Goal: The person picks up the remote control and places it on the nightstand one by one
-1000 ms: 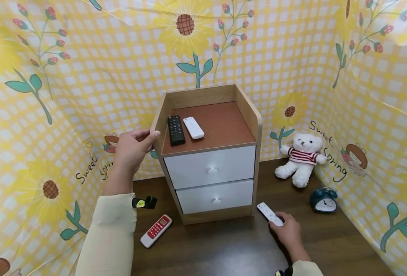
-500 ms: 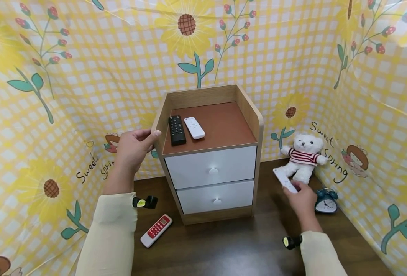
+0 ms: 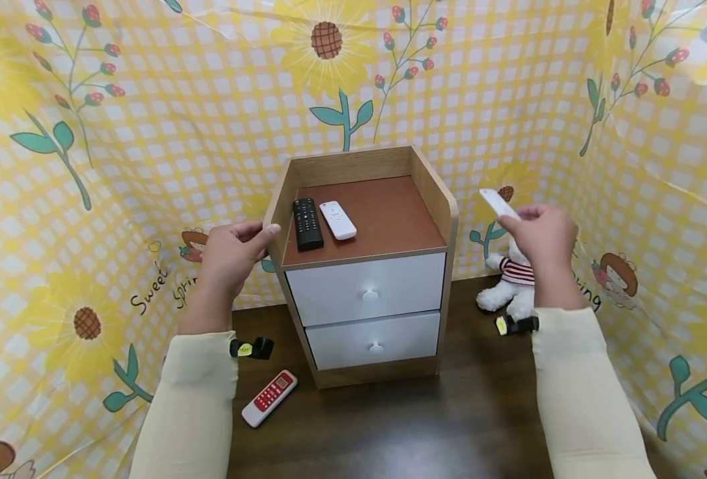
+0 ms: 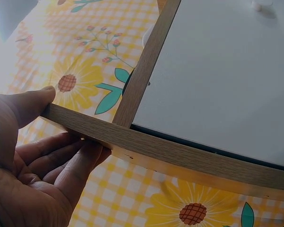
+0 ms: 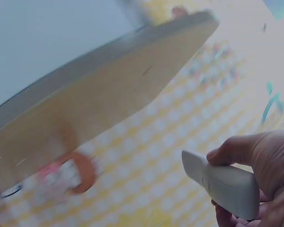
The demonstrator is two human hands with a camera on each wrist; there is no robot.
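Observation:
My left hand [image 3: 234, 259] grips the left side panel of the small wooden cabinet [image 3: 443, 266], thumb on its front edge and fingers behind it, as the left wrist view also shows. In my right hand [image 3: 545, 239] a white remote control [image 5: 222, 184] is pinched between thumb and fingers, raised in the air to the right of the cabinet. On the brown cabinet top lie a black remote control [image 3: 307, 225] and another white remote control [image 3: 338, 221], side by side near the left panel.
Two white drawers [image 3: 365, 293] with round knobs are closed. A red and white remote [image 3: 269, 398] lies on the dark wooden floor [image 3: 389, 426] at front left. The white teddy bear [image 3: 516, 273] sits at right, partly hidden by my right hand. Patterned cloth [image 3: 210, 133] hangs behind.
My right hand has lifted the white remote control off the floor and raised it past the teddy bear, up beside the cabinet. My left hand stays on the side panel.

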